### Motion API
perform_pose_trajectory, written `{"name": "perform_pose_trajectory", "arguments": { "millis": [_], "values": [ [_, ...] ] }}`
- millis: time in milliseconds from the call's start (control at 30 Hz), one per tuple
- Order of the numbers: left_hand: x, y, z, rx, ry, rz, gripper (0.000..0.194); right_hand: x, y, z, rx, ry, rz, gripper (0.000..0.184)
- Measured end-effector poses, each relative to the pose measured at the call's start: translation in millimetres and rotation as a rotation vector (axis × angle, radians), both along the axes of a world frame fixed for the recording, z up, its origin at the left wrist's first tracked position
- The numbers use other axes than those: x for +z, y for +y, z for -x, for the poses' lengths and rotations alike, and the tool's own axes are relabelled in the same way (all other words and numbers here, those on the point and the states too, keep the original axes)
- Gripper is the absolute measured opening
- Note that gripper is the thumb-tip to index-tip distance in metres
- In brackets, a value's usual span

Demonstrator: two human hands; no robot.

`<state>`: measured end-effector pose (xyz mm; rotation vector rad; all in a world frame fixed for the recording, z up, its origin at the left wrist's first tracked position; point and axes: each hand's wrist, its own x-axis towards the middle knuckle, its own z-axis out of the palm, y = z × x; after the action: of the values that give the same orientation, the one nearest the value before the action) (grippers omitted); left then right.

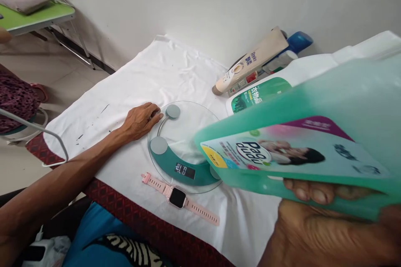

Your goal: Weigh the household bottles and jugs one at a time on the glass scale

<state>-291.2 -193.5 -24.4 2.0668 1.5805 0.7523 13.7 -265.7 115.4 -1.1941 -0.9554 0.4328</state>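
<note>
A round glass bathroom scale (188, 174) with a teal band and a lit display lies on the white cloth. At its upper left rim is my left hand (140, 121), fingers curled, with the thumb against the glass edge. My right hand (326, 233) grips a large green detergent bottle (225, 133) by its handle side. The bottle is tilted on its side above the right part of the scale, covering some of it. Its label reads "Pao dudu". A pink smartwatch (177, 197) lies spread out just in front of the scale.
Behind the green bottle lie a white detergent bottle (266, 90), a beige tube (253, 60) and a blue-capped bottle (299, 42), near the wall. A green table (59, 11) stands at the far left. Part of another person (17, 96) shows at the left edge.
</note>
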Motion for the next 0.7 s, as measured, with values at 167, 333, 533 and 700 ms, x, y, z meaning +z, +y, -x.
{"name": "perform_pose_trajectory", "arguments": {
  "millis": [167, 333, 533, 700],
  "values": [
    [1.2, 0, 0, -0.008, 0.025, 0.004, 0.031, -9.2, 21, 26, 0.094, 0.063, 0.005, 0.067],
    [1.5, 1, -1, -0.01, 0.028, -0.015, 0.032, -20.3, 36, 38, 0.082, 0.128, -0.042, 0.058],
    [0.2, 0, 0, -0.015, 0.019, -0.011, 0.031, -31.7, 43, 37, 0.181, 0.054, -0.096, 0.064],
    [1.8, 1, 1, -0.012, 0.028, -0.016, 0.032, -44.3, 41, 11, 0.072, -0.188, -0.195, 0.063]
  ]
}}
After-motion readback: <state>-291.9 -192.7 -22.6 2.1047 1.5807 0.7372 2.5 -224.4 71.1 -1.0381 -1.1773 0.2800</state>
